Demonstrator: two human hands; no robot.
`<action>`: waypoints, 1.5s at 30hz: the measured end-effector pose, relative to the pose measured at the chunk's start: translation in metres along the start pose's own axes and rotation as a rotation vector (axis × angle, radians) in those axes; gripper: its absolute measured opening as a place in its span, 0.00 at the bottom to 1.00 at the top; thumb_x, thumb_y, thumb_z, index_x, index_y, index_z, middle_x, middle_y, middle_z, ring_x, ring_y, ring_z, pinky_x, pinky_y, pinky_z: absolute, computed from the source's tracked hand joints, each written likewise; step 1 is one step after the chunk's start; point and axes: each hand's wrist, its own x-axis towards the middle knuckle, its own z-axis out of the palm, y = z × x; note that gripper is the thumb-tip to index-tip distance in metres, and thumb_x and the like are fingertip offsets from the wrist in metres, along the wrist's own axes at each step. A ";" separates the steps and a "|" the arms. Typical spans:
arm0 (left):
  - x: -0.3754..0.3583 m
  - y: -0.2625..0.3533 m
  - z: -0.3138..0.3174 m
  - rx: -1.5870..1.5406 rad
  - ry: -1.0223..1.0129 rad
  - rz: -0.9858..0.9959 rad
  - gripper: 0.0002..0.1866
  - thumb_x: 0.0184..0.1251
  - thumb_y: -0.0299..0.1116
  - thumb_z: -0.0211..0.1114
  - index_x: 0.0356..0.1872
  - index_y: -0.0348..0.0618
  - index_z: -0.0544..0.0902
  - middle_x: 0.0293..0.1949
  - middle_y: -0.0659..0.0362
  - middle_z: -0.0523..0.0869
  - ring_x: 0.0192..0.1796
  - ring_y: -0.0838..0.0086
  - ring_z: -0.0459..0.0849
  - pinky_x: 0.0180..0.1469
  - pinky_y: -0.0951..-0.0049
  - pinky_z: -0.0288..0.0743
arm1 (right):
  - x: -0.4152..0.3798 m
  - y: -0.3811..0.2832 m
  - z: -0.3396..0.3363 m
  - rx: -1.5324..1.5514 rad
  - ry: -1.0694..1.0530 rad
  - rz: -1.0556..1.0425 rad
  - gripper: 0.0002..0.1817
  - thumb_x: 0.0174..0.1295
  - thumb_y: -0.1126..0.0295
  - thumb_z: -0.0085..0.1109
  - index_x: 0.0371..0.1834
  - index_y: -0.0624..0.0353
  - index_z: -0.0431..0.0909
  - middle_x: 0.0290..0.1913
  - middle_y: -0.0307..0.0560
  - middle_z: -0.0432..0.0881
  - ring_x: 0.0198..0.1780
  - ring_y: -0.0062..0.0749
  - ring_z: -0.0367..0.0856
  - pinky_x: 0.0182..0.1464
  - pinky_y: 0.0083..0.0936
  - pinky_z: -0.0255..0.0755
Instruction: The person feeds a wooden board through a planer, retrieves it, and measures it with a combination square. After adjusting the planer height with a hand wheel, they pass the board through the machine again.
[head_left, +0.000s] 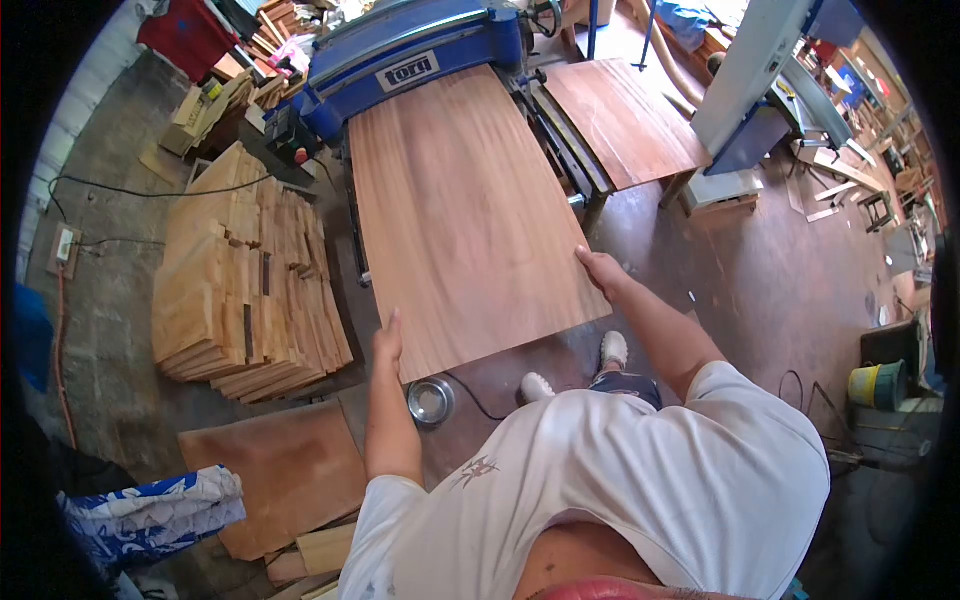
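A wide, flat wooden panel (465, 215) with streaked grain lies in front of me. Its far end meets the front of a blue machine (340, 75), where I cannot see how far it reaches inside. My left hand (388, 338) grips the panel's left edge near the close corner, thumb on top and the fingers mostly hidden beneath. On the opposite edge, my right hand (599, 272) holds the panel the same way, a little farther forward. The near end sticks out above the floor.
Stacked boards (240, 280) stand on the left. Another panel lies on a side table (630, 120) right of the machine. A round metal bowl (430, 401) sits on the floor by my feet, with a cable near it. A brown sheet (285, 475) lies at lower left.
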 end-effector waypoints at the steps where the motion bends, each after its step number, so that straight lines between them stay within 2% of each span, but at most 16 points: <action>1: 0.000 0.004 0.001 0.015 0.014 -0.012 0.46 0.62 0.63 0.63 0.56 0.17 0.75 0.57 0.34 0.79 0.64 0.53 0.77 0.62 0.63 0.70 | -0.002 -0.004 0.002 0.003 -0.006 0.007 0.26 0.71 0.49 0.52 0.51 0.65 0.80 0.46 0.51 0.85 0.44 0.35 0.85 0.49 0.34 0.76; 8: 0.014 0.012 0.005 -0.025 0.021 0.067 0.43 0.62 0.62 0.64 0.55 0.20 0.77 0.58 0.37 0.80 0.62 0.54 0.78 0.62 0.62 0.70 | 0.014 -0.016 0.005 -0.036 0.030 -0.014 0.28 0.69 0.48 0.54 0.49 0.67 0.82 0.46 0.52 0.85 0.45 0.37 0.84 0.50 0.34 0.75; 11: 0.022 0.021 0.008 -0.009 0.056 0.133 0.42 0.62 0.59 0.65 0.59 0.24 0.75 0.54 0.39 0.82 0.60 0.50 0.80 0.62 0.61 0.71 | 0.016 -0.024 0.009 -0.078 0.057 -0.041 0.30 0.68 0.46 0.55 0.47 0.68 0.83 0.45 0.54 0.85 0.44 0.40 0.85 0.49 0.35 0.75; 13: -0.003 0.049 0.007 0.314 0.249 0.066 0.41 0.62 0.55 0.66 0.67 0.32 0.69 0.60 0.41 0.78 0.64 0.49 0.76 0.64 0.56 0.68 | 0.018 -0.030 0.014 -0.372 0.174 -0.187 0.31 0.66 0.46 0.57 0.46 0.71 0.82 0.43 0.57 0.86 0.43 0.44 0.85 0.49 0.36 0.75; 14: -0.002 0.047 0.013 0.314 0.244 0.076 0.41 0.62 0.55 0.66 0.67 0.32 0.69 0.60 0.41 0.78 0.64 0.49 0.76 0.64 0.56 0.68 | 0.009 -0.041 0.016 -0.480 0.236 -0.153 0.32 0.62 0.48 0.61 0.54 0.71 0.76 0.53 0.64 0.80 0.54 0.48 0.81 0.55 0.37 0.73; 15: 0.000 0.039 0.018 0.482 0.331 0.304 0.41 0.62 0.53 0.65 0.70 0.36 0.65 0.65 0.42 0.73 0.69 0.50 0.70 0.67 0.53 0.64 | 0.004 -0.040 0.020 -0.474 0.246 -0.159 0.32 0.62 0.48 0.61 0.54 0.71 0.76 0.53 0.64 0.80 0.54 0.48 0.81 0.55 0.37 0.73; 16: 0.000 0.039 0.021 0.644 0.421 0.539 0.41 0.63 0.52 0.64 0.72 0.40 0.62 0.69 0.43 0.67 0.73 0.51 0.63 0.70 0.50 0.59 | -0.002 -0.035 0.026 -0.696 0.386 -0.513 0.31 0.60 0.49 0.64 0.53 0.68 0.75 0.55 0.64 0.77 0.54 0.49 0.79 0.57 0.39 0.71; 17: -0.003 0.036 0.029 0.635 0.423 0.558 0.41 0.63 0.52 0.64 0.72 0.40 0.62 0.69 0.43 0.67 0.73 0.51 0.63 0.70 0.50 0.59 | -0.009 -0.030 0.030 -0.914 0.528 -0.874 0.30 0.57 0.50 0.66 0.51 0.64 0.74 0.57 0.63 0.74 0.55 0.50 0.76 0.59 0.41 0.70; 19: -0.022 0.043 0.053 0.986 0.139 0.624 0.38 0.66 0.54 0.60 0.72 0.44 0.63 0.76 0.46 0.54 0.78 0.53 0.50 0.76 0.47 0.43 | -0.019 -0.018 0.027 -1.271 0.254 -0.991 0.41 0.52 0.51 0.69 0.64 0.62 0.65 0.69 0.66 0.61 0.68 0.57 0.63 0.67 0.47 0.61; 21: -0.038 0.061 0.058 0.905 0.132 0.654 0.39 0.66 0.55 0.58 0.73 0.44 0.61 0.76 0.47 0.54 0.79 0.54 0.49 0.76 0.48 0.40 | -0.069 -0.013 0.034 -1.446 -0.037 -0.935 0.47 0.54 0.50 0.67 0.73 0.60 0.57 0.74 0.63 0.56 0.76 0.57 0.52 0.74 0.53 0.48; 25: -0.031 0.062 0.059 0.832 0.150 0.699 0.41 0.67 0.57 0.55 0.75 0.44 0.58 0.77 0.48 0.53 0.79 0.55 0.47 0.77 0.50 0.35 | -0.062 -0.008 0.034 -1.624 -0.069 -0.987 0.49 0.52 0.53 0.68 0.75 0.57 0.54 0.75 0.59 0.56 0.78 0.52 0.50 0.75 0.52 0.45; 27: -0.027 0.067 0.060 0.835 0.146 0.690 0.40 0.68 0.57 0.54 0.75 0.44 0.58 0.77 0.47 0.53 0.79 0.55 0.47 0.78 0.50 0.35 | -0.039 -0.015 0.039 -1.731 0.043 -1.016 0.45 0.54 0.59 0.64 0.76 0.55 0.54 0.76 0.58 0.55 0.78 0.49 0.50 0.76 0.49 0.44; 28: -0.026 0.070 0.059 0.842 0.145 0.693 0.40 0.68 0.57 0.54 0.75 0.44 0.58 0.77 0.47 0.53 0.79 0.55 0.47 0.78 0.50 0.34 | -0.030 -0.016 0.041 -1.728 0.085 -1.067 0.40 0.58 0.66 0.57 0.76 0.54 0.54 0.77 0.58 0.54 0.78 0.48 0.50 0.76 0.47 0.44; 32: -0.014 0.074 0.062 0.846 0.148 0.679 0.41 0.68 0.57 0.54 0.75 0.44 0.58 0.77 0.46 0.53 0.79 0.55 0.47 0.78 0.50 0.34 | -0.014 -0.018 0.043 -1.713 0.082 -1.076 0.36 0.61 0.69 0.50 0.76 0.55 0.54 0.76 0.58 0.55 0.78 0.49 0.50 0.77 0.45 0.43; 38: -0.001 0.080 0.064 0.859 0.152 0.687 0.41 0.68 0.58 0.52 0.75 0.44 0.58 0.77 0.47 0.53 0.79 0.56 0.47 0.78 0.51 0.35 | -0.014 -0.037 0.048 -1.686 0.020 -1.036 0.38 0.59 0.69 0.53 0.76 0.55 0.54 0.76 0.58 0.55 0.78 0.48 0.52 0.76 0.45 0.46; 45: 0.016 0.092 0.067 0.884 0.166 0.694 0.41 0.68 0.59 0.52 0.75 0.45 0.58 0.77 0.48 0.54 0.79 0.57 0.47 0.77 0.50 0.36 | 0.007 -0.041 0.049 -1.655 0.085 -1.066 0.38 0.59 0.68 0.54 0.75 0.53 0.55 0.76 0.56 0.56 0.77 0.46 0.53 0.76 0.44 0.48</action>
